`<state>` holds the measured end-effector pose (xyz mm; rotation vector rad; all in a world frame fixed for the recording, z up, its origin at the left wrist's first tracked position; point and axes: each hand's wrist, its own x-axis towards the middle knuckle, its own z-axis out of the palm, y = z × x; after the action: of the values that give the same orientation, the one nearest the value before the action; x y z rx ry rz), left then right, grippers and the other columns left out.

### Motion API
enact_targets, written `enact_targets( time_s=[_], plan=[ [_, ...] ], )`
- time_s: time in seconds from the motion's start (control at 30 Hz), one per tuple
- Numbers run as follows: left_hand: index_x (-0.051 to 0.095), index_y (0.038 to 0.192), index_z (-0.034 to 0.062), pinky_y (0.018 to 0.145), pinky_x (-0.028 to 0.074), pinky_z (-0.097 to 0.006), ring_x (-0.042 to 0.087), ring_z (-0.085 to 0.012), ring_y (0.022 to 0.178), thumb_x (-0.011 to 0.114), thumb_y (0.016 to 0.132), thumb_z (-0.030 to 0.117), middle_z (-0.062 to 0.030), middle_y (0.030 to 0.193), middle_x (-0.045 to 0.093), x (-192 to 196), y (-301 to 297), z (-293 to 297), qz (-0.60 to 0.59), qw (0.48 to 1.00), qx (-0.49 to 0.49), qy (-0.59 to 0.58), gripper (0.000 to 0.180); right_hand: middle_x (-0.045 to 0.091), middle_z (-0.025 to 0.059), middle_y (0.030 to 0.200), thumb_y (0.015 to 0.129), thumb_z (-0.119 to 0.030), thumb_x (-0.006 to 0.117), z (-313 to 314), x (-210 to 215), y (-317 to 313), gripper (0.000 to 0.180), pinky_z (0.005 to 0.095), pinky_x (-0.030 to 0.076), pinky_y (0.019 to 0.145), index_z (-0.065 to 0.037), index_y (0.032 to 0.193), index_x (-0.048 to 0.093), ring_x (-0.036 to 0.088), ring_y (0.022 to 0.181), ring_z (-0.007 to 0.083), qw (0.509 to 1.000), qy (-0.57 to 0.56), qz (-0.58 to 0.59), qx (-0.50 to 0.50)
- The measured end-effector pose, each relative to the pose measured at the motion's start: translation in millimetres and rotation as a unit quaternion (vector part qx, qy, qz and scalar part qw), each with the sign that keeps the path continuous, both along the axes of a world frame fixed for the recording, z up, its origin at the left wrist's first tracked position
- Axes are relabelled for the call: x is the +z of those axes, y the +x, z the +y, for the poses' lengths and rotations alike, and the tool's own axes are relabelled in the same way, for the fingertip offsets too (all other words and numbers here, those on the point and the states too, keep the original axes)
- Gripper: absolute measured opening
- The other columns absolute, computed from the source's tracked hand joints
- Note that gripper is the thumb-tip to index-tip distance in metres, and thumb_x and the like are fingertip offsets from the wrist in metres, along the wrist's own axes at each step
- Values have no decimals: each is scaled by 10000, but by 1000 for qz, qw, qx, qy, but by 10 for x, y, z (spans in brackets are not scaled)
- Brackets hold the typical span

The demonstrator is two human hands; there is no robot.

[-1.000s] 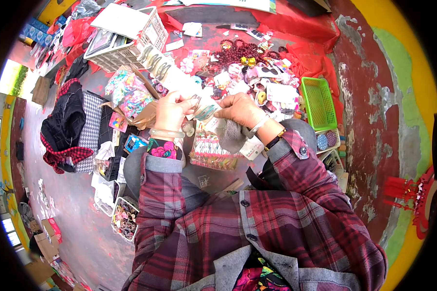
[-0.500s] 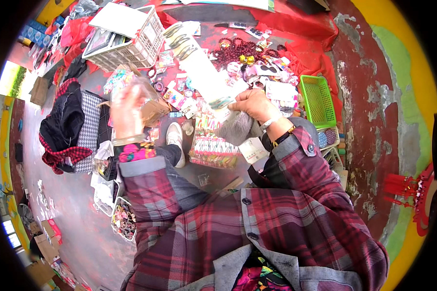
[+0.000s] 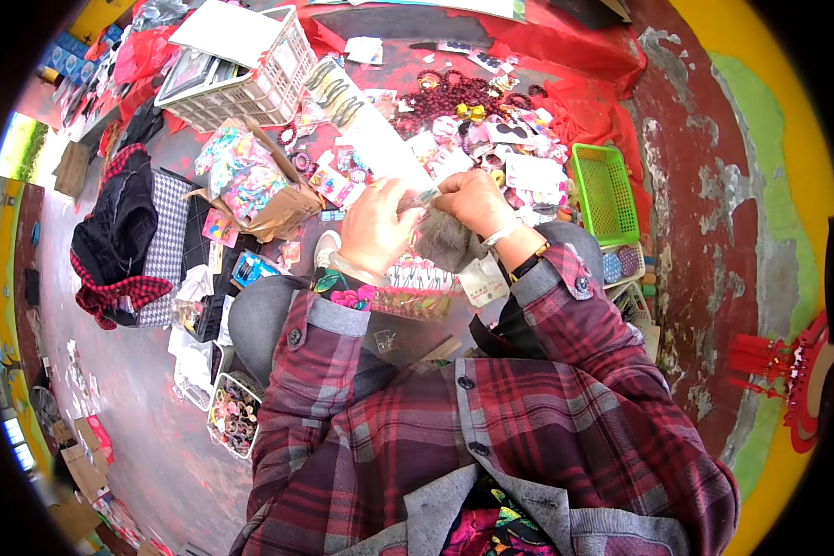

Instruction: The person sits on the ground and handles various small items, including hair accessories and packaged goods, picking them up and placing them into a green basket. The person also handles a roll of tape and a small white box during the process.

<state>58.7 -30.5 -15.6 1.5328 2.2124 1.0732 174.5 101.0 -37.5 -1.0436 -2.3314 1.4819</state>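
My left hand (image 3: 372, 230) and my right hand (image 3: 473, 198) are close together above my lap, fingers pinched. Between and just below them hangs a grey fluffy piece (image 3: 447, 243), which my right hand grips at the top. My left hand pinches the near end of a long clear plastic packet (image 3: 380, 139) that stretches away up and to the left. A flat packet of colourful hair clips (image 3: 415, 289) and a white card tag (image 3: 482, 280) lie on my knees under the hands.
A red cloth (image 3: 565, 56) ahead carries many small hair accessories and dark beads (image 3: 454, 93). A white basket (image 3: 250, 88) stands far left and a green basket (image 3: 605, 190) at the right. A cardboard box (image 3: 283, 208) of colourful bands, dark clothing (image 3: 120, 236) and a small tub of hair ties (image 3: 234, 412) are on my left.
My left hand swung out to the left, then came back to meet my right hand. The grey fluffy piece now hangs between the two hands.
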Motion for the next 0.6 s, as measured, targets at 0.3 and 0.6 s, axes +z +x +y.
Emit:
enact_targets(
  time_s=[0.3,0.6],
  plan=[
    [591,890,85,718,422,-389,550,-285,805,644,697,178,-87,814,601,-50,-83,31,95,993,-67,15,221,609,167,719,655,-179,614,-118,14,-16,178,364,471,625,-96,801,675,611,683,291,996,83,-32,30],
    [605,811,74,622,434,-382,570,-282,703,622,710,191,-98,713,593,21,-147,15,107,993,-16,48,155,612,110,655,688,-189,653,-115,155,-50,181,297,448,591,-39,789,660,575,594,166,1000,-11,2,22]
  ],
)
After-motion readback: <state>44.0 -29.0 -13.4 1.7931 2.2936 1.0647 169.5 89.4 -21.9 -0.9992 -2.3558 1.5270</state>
